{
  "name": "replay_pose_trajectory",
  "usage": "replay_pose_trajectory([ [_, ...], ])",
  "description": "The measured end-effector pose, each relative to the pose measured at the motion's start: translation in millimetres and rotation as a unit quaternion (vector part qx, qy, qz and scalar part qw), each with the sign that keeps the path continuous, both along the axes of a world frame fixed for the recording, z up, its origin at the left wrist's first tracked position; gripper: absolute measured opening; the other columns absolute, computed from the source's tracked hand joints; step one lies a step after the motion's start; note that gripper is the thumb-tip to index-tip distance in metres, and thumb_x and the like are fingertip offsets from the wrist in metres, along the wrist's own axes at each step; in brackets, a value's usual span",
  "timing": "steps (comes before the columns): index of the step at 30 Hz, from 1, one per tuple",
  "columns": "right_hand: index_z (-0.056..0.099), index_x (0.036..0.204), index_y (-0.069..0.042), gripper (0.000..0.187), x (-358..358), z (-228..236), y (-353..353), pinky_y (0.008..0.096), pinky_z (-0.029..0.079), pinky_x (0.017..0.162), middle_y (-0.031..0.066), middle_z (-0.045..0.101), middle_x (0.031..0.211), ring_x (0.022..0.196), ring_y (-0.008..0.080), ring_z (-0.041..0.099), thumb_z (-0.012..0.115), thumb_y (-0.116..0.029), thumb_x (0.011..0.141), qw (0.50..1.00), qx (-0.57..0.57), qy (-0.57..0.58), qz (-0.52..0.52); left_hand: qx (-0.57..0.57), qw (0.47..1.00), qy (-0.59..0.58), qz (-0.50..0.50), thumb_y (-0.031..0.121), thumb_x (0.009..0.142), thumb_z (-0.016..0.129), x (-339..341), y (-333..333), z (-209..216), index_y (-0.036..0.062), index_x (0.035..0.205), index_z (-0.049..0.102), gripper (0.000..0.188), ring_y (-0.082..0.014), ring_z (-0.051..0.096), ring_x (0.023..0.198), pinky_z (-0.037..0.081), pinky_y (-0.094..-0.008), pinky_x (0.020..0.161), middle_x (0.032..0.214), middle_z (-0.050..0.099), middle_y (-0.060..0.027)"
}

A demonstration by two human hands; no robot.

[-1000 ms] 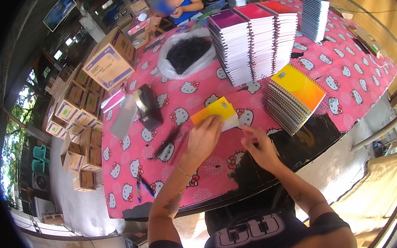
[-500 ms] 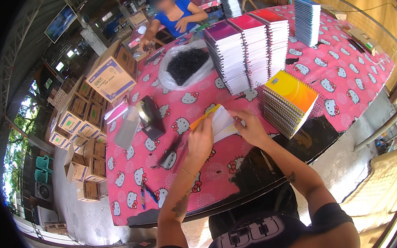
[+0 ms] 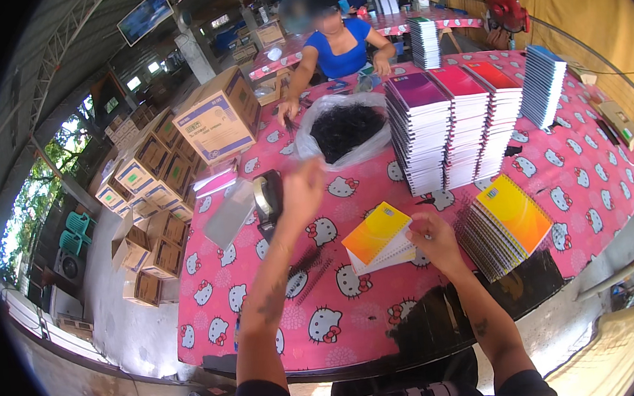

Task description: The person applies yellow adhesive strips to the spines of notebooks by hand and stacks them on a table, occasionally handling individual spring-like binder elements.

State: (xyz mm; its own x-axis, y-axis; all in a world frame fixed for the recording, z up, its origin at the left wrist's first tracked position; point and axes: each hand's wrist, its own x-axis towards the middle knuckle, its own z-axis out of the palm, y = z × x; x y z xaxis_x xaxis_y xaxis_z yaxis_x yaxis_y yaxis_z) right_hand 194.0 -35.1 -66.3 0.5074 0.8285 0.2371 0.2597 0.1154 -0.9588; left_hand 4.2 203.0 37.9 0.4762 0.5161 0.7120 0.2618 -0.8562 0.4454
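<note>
A loose notebook with a yellow-orange cover lies on the table, its cover turned askew over white pages. My right hand is closed at its right edge, fingers pinching the cover side. My left hand is raised off the table between the tape dispenser and a clear plastic bag full of black coils; motion smears its fingers. Several loose dark spiral coils lie by my left forearm. Right of my right hand stands a stack of spiral-bound yellow notebooks.
Tall stacks of purple, pink and red notebooks stand beyond my right hand, with a blue stack farther right. A cardboard box sits at the table's far left. Across the table, a person in blue reaches near the bag.
My left hand has left the notebook and moved up and left toward the bag. The notebook now lies flatter, its yellow cover facing up. The view has shifted.
</note>
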Motion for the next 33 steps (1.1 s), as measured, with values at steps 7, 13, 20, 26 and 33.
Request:
replay_pose_trajectory([
  [7, 0.064, 0.124, 0.001, 0.037, -3.8, 21.7, 0.5, 0.0302, 0.05, 0.071, 0.0128, 0.071, 0.079, 0.073, 0.014, 0.067, 0.071, -0.012, 0.091, 0.998, -0.054, -0.025, -0.002, -0.001, 0.942, 0.141, 0.303, 0.004, 0.089, 0.057, -23.2, 214.7, -19.7, 0.0063, 0.126, 0.061, 0.037, -0.0424, 0.066, 0.102, 0.055, -0.0489, 0.084, 0.116, 0.065, -0.0256],
  [13, 0.067, 0.121, 0.001, 0.033, 0.8, 26.1, -4.2, 0.0304, 0.051, 0.077, 0.0119, 0.071, 0.079, 0.076, 0.0137, 0.066, 0.069, -0.01, 0.091, 0.996, -0.076, -0.034, -0.024, 0.26, 0.896, 0.283, 0.221, 0.014, 0.081, 0.074, 22.4, 219.7, -25.9, 0.0162, 0.146, 0.045, 0.071, -0.0376, 0.041, 0.136, 0.036, -0.0515, 0.112, 0.144, 0.042, -0.0171],
  [20, 0.065, 0.124, 0.0, 0.035, -3.5, 27.9, -2.8, 0.0318, 0.051, 0.067, 0.0115, 0.069, 0.078, 0.073, 0.0128, 0.065, 0.069, -0.013, 0.092, 0.996, -0.081, -0.031, -0.011, 0.251, 0.931, 0.235, 0.121, 0.011, 0.093, 0.058, 28.0, 257.8, -33.0, 0.0028, 0.104, 0.056, 0.014, -0.037, 0.055, 0.108, 0.046, -0.0471, 0.096, 0.103, 0.058, -0.0177],
  [26, 0.064, 0.126, 0.0, 0.035, -4.3, 22.6, -2.0, 0.0297, 0.049, 0.064, 0.011, 0.07, 0.082, 0.073, 0.0121, 0.065, 0.067, -0.013, 0.094, 0.997, -0.065, -0.042, -0.011, 0.214, 0.962, -0.015, 0.17, 0.007, 0.097, 0.056, 46.7, 242.4, 0.7, -0.0027, 0.108, 0.053, 0.015, -0.0448, 0.058, 0.097, 0.049, -0.0482, 0.081, 0.1, 0.06, -0.0241],
  [33, 0.064, 0.126, 0.002, 0.034, -5.0, 5.0, -0.1, 0.0306, 0.05, 0.067, 0.0101, 0.071, 0.084, 0.075, 0.0124, 0.065, 0.066, -0.012, 0.095, 1.0, -0.014, -0.004, -0.004, -0.418, 0.877, -0.23, -0.047, 0.008, 0.104, 0.051, 22.3, 180.2, 53.9, -0.005, 0.117, 0.053, 0.018, -0.0246, 0.067, 0.093, 0.065, -0.0354, 0.071, 0.104, 0.059, -0.0121],
])
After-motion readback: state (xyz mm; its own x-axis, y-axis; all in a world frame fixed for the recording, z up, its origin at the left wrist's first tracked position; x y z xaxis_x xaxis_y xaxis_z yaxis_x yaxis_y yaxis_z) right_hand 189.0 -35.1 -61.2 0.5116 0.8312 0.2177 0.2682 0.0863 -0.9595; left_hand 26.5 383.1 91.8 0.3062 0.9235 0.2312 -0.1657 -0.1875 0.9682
